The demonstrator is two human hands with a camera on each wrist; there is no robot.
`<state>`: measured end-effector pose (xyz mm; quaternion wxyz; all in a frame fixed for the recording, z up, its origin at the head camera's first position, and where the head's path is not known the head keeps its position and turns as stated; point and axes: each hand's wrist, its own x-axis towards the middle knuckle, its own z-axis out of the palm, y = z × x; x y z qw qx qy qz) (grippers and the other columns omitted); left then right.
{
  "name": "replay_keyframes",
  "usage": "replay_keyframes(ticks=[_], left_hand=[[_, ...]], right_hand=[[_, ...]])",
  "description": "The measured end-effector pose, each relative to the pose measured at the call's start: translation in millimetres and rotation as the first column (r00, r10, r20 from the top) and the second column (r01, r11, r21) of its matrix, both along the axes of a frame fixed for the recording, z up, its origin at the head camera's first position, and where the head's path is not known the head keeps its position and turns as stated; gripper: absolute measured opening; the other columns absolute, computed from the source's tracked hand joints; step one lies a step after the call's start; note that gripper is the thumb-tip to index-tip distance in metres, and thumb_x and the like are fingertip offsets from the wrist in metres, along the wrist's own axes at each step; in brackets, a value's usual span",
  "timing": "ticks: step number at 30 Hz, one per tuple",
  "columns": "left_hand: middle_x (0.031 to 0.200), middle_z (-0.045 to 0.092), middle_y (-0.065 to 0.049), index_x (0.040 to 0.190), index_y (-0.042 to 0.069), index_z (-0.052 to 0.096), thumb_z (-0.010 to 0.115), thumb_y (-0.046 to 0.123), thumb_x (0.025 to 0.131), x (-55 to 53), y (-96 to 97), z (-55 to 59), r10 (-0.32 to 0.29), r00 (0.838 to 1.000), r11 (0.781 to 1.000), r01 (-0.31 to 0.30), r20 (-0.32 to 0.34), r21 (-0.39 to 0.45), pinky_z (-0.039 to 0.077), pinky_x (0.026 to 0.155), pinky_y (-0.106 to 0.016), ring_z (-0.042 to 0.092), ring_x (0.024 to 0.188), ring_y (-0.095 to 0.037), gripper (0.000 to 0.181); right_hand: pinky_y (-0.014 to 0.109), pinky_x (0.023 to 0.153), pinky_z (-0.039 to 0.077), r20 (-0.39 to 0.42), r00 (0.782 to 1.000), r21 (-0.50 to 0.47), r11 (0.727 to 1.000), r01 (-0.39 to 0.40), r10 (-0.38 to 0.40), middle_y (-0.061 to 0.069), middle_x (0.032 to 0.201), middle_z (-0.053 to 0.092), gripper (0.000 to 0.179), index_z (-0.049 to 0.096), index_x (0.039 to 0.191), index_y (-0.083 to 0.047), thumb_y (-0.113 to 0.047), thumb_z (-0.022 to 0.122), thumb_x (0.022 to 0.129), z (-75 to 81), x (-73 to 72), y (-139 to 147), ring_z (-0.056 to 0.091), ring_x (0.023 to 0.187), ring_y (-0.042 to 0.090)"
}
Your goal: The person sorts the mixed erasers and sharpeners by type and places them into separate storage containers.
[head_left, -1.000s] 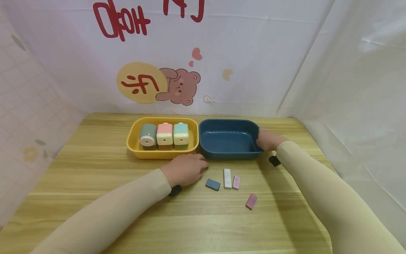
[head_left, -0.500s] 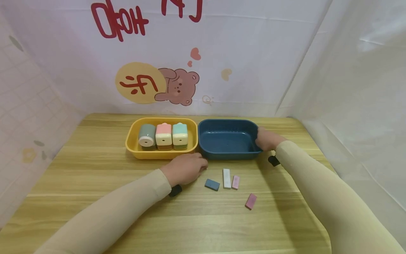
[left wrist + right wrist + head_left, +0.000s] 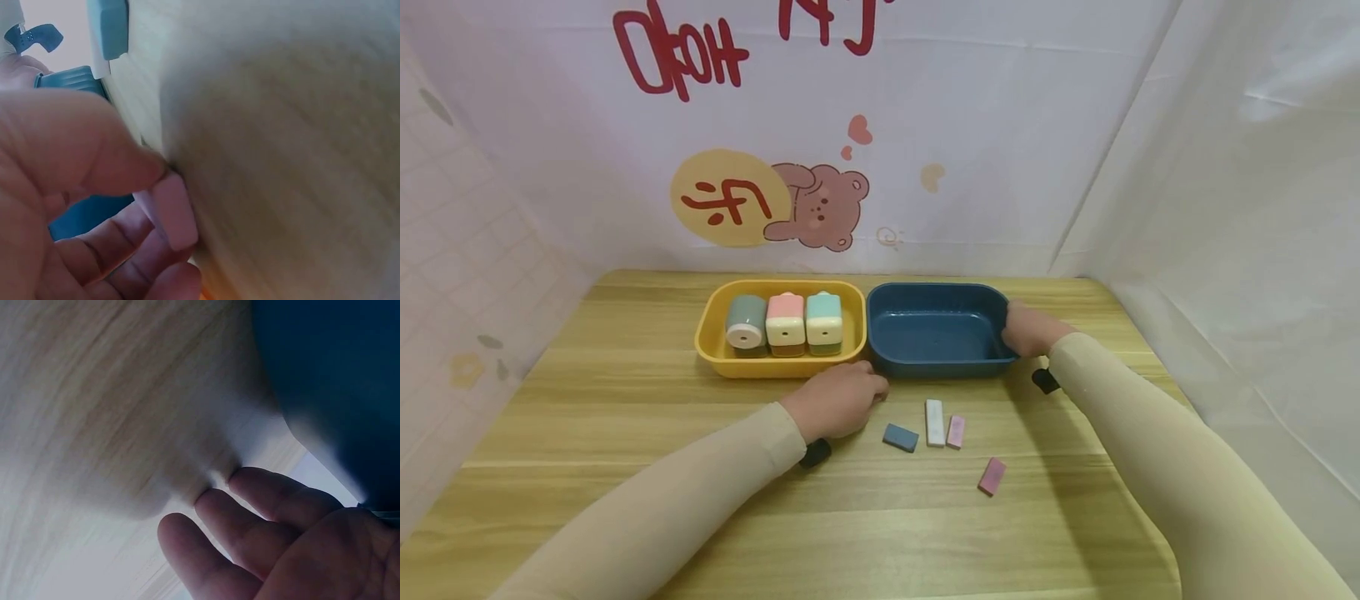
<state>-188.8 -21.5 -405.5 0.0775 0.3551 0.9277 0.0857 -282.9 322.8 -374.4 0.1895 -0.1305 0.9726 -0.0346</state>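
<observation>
In the left wrist view my left hand point(image 3: 69, 162) pinches a small pink eraser point(image 3: 172, 209) between thumb and fingers, close over the wooden table. From the head view this left hand point(image 3: 838, 400) lies just in front of where the two bins meet, and its eraser is hidden there. My right hand point(image 3: 1033, 329) holds the right end of the dark blue bin point(image 3: 936, 363), reaching over its rim. The right wrist view shows three fingers point(image 3: 240, 531) outside the bin's wall, fingertips close to the tabletop; thumb and index finger are hidden.
A yellow bin point(image 3: 775, 369) holds a grey pencil sharpener point(image 3: 747, 321), a pink one point(image 3: 786, 317) and a mint one point(image 3: 824, 315). Loose in front lie a blue-grey eraser point(image 3: 900, 437), a white eraser point(image 3: 935, 423), a light pink eraser point(image 3: 955, 432) and a darker pink eraser point(image 3: 992, 477).
</observation>
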Motion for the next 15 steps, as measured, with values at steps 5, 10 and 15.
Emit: replay_keyframes(ticks=[5, 10, 15], left_hand=[[0.088, 0.057, 0.001, 0.102, 0.019, 0.071, 0.06, 0.014, 0.102, 0.9, 0.8, 2.3, 0.003, 1.0, 1.0, -0.003, 0.022, 0.001, 0.048, 0.075, -0.031, 0.053, 0.085, -0.018, 0.012], [0.091, 0.057, 0.004, 0.103, 0.023, 0.07, 0.065, 0.017, 0.099, 0.5, 2.2, 8.1, -0.005, 1.0, 1.0, 0.004, 0.02, 0.017, 0.048, 0.075, -0.03, 0.054, 0.086, -0.016, 0.009], [0.096, 0.057, 0.005, 0.112, 0.023, 0.071, 0.066, 0.02, 0.099, 1.4, 4.4, 18.4, 0.0, 0.999, 0.999, -0.001, 0.049, 0.033, 0.048, 0.078, -0.03, 0.055, 0.09, -0.015, 0.014]], right_hand=[[0.04, 0.074, 0.056, 0.004, 1.0, -0.01, 1.0, 0.003, -0.003, 0.032, 0.106, 0.055, 0.052, 0.03, 0.13, 0.032, -0.009, 0.042, 0.099, -0.8, 0.2, 0.2, 0.062, 0.071, 0.028], [0.04, 0.074, 0.056, 0.01, 1.0, -0.017, 1.0, 0.02, -0.02, 0.028, 0.103, 0.056, 0.054, 0.028, 0.132, 0.032, -0.01, 0.041, 0.099, -1.5, -1.1, 1.7, 0.063, 0.072, 0.028], [0.038, 0.072, 0.055, 0.013, 1.0, -0.018, 1.0, 0.023, -0.022, 0.025, 0.099, 0.055, 0.053, 0.03, 0.131, 0.031, -0.01, 0.041, 0.098, -2.1, -1.2, 2.3, 0.062, 0.071, 0.027]])
